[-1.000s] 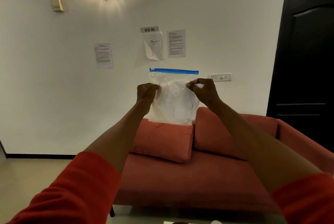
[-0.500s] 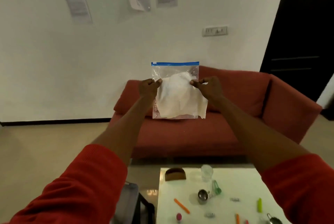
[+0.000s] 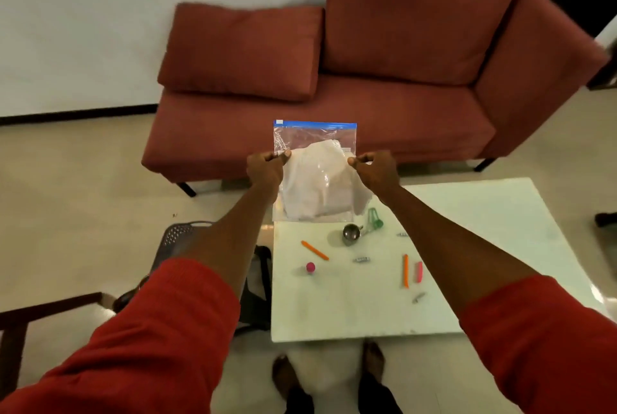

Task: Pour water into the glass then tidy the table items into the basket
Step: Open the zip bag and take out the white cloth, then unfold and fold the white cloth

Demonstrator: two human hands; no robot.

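I hold a clear zip bag [image 3: 314,176] with a blue seal strip and white cloth inside, upright above the far edge of the white table [image 3: 484,213]. My left hand [image 3: 265,169] pinches its left edge and my right hand [image 3: 374,169] pinches its right edge. On the table lie a small metal cup [image 3: 350,233], a green item [image 3: 374,218], two orange sticks [image 3: 314,250] [image 3: 405,270], a pink stick [image 3: 418,271], a pink ball [image 3: 310,267] and small metal clips [image 3: 361,259]. The bag hides the table's far left corner.
A dark perforated basket [image 3: 180,235] stands on the floor left of the table, partly behind my left arm. A red sofa [image 3: 334,106] faces the table. A dark wooden chair edge [image 3: 40,310] is at lower left. My feet [image 3: 287,377] are below the table's near edge.
My view has tipped down from the wall and sofa to the table. The bag stays pinched in both hands and has come lower, over the table's far edge.
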